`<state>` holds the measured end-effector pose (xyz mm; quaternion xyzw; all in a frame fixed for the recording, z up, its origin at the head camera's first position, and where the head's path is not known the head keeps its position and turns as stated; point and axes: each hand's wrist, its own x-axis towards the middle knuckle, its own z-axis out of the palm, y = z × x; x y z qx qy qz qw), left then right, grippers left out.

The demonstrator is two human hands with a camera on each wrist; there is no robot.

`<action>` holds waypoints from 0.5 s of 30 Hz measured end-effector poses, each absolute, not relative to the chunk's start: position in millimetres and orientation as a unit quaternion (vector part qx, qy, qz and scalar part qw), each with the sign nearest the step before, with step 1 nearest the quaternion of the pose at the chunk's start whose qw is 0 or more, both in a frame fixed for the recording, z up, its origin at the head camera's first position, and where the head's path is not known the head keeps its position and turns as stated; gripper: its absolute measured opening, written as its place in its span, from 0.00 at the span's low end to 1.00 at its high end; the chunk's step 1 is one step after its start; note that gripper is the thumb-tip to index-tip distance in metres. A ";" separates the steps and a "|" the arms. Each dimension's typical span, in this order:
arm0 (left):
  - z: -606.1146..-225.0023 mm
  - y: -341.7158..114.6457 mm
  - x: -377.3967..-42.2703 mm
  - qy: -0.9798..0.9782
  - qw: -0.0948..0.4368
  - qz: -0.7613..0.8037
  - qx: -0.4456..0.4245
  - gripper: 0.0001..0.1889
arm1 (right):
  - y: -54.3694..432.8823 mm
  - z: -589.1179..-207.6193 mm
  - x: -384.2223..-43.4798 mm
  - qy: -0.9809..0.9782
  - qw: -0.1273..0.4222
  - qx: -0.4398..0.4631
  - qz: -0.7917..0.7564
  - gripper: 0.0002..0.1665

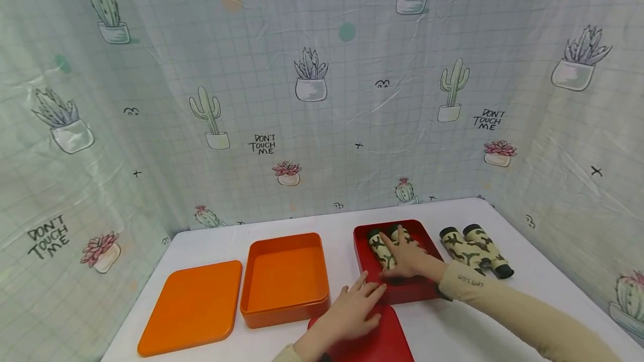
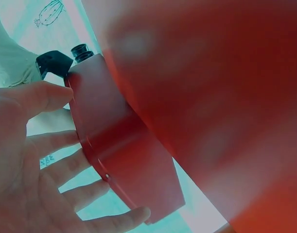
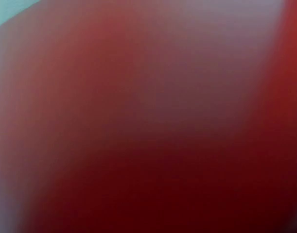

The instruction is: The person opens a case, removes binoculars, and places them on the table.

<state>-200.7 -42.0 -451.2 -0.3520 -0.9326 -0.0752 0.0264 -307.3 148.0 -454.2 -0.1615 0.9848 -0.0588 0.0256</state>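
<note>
A pair of camouflage binoculars (image 1: 380, 251) lies inside the red box (image 1: 413, 295). My right hand (image 1: 408, 257) reaches over the box's right wall, its spread fingers resting on the binoculars and covering part of them. My left hand (image 1: 352, 309) extends over the red lid (image 1: 374, 345), fingers spread, with the fingertips at the box's near left corner. In the left wrist view, the fingertips of the left hand (image 2: 46, 160) lie along the edge of the red box (image 2: 129, 160). Blurred red fills most of the right wrist view, and the right hand does not show there.
A second pair of camouflage binoculars (image 1: 475, 250) lies on the white table (image 1: 211, 244), right of the red box. To the left stand an orange box (image 1: 287, 272) and a flat orange lid (image 1: 193, 309). A cactus-print curtain (image 1: 332, 122) surrounds the table's back and sides.
</note>
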 end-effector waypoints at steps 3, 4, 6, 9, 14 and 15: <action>-452.4 -42.0 -200.4 -0.932 0.030 -0.077 -0.353 0.28 | 148.3 -454.7 -306.6 0.985 0.027 -0.162 -0.058 0.58; -452.9 -42.0 -200.5 -0.932 0.030 -0.078 -0.353 0.28 | 148.4 -454.5 -306.5 0.985 0.026 -0.163 -0.059 0.58; -453.7 -42.1 -200.4 -0.932 0.029 -0.079 -0.352 0.28 | 148.7 -453.8 -306.0 0.984 0.026 -0.165 -0.062 0.59; -454.2 -41.8 -200.5 -0.933 0.026 -0.078 -0.351 0.28 | 149.9 -453.5 -304.6 0.984 0.021 -0.171 -0.054 0.61; -454.1 -41.6 -200.7 -0.933 0.033 -0.070 -0.351 0.28 | 153.1 -454.6 -303.7 0.983 -0.007 -0.184 -0.011 0.63; -454.1 -41.5 -200.9 -0.933 0.033 -0.070 -0.351 0.28 | 153.7 -454.6 -303.5 0.982 -0.015 -0.187 -0.005 0.62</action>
